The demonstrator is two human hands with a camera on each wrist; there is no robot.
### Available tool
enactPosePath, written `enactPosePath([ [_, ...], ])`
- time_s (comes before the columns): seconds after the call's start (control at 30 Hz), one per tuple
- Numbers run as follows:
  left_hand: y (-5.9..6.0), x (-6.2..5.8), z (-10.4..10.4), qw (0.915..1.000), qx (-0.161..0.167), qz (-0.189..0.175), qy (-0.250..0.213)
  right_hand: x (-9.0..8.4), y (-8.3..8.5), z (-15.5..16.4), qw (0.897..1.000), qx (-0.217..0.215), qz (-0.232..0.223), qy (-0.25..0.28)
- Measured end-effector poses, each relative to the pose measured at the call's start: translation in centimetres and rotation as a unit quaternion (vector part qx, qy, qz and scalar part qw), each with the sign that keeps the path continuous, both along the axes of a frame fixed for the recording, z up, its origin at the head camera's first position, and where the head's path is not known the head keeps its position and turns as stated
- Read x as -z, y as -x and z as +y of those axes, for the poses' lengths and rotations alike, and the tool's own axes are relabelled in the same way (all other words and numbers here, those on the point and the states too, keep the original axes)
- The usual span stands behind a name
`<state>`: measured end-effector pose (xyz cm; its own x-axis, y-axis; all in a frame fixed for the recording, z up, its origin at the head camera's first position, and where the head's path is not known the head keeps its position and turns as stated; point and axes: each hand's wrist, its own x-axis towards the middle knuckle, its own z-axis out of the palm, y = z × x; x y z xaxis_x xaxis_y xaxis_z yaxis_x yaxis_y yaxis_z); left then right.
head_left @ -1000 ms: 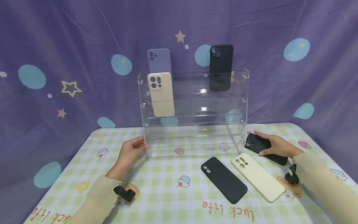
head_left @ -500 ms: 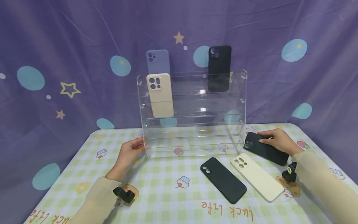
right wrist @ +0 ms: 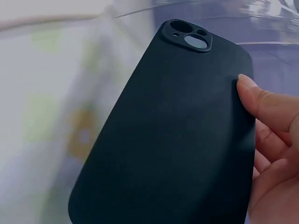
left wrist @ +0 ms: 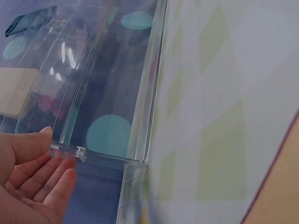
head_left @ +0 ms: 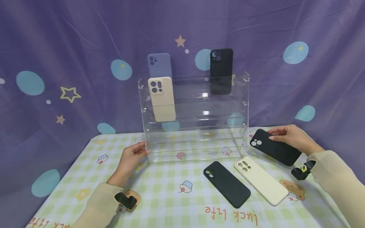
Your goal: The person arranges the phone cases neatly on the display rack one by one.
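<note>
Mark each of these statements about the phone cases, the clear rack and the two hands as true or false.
1. The right hand holds a black silicone phone case. True.
2. The left hand grips a cream case. False: it rests against the corner of the clear acrylic tiered rack.
3. Two cases lie flat on the checked tablecloth: a black one and a cream one. True.
4. The rack holds four cases. False: three, lilac, beige and black.

Staged tabletop set – draped backdrop [head_left: 57, 47] (starry)
</note>
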<state>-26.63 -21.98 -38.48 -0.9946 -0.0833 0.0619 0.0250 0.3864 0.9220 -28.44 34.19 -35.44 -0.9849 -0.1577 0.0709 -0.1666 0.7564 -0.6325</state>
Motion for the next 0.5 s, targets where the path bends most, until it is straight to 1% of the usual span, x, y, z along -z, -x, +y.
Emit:
enactPosePath([
  [0.07,0.0,0.1,0.0,1.0,0.001,0.002,-0.005,-1.0,-0.2,0.4,1.0,0.013,-0.004,0.023],
  [0.13,0.0,0.1,0.0,1.0,0.003,0.003,-0.007,-2.0,-0.3,0.7,0.997,0.016,-0.003,0.072],
  [0.17,-0.1,0.1,0.0,1.0,0.004,0.004,-0.008,-2.6,-0.4,0.8,0.995,0.017,-0.004,0.101],
  [0.23,-0.1,0.1,0.0,0.9999,0.006,0.005,-0.009,-3.6,-0.4,1.0,0.986,0.018,-0.01,0.166],
  [0.33,-0.1,0.1,0.1,0.9999,0.005,0.006,-0.011,-5.3,-0.6,0.8,0.961,0.022,-0.013,0.277],
  [0.43,0.0,0.0,0.0,0.9999,0.003,0.005,-0.01,-7.1,-0.8,0.2,0.922,0.028,-0.012,0.387],
  [0.47,0.0,0.0,0.0,0.9999,0.002,0.005,-0.01,-7.7,-0.9,0.0,0.908,0.028,-0.009,0.418],
  [0.5,0.0,0.0,0.0,0.9999,0.002,0.004,-0.01,-8.3,-0.9,-0.4,0.898,0.031,-0.006,0.439],
])
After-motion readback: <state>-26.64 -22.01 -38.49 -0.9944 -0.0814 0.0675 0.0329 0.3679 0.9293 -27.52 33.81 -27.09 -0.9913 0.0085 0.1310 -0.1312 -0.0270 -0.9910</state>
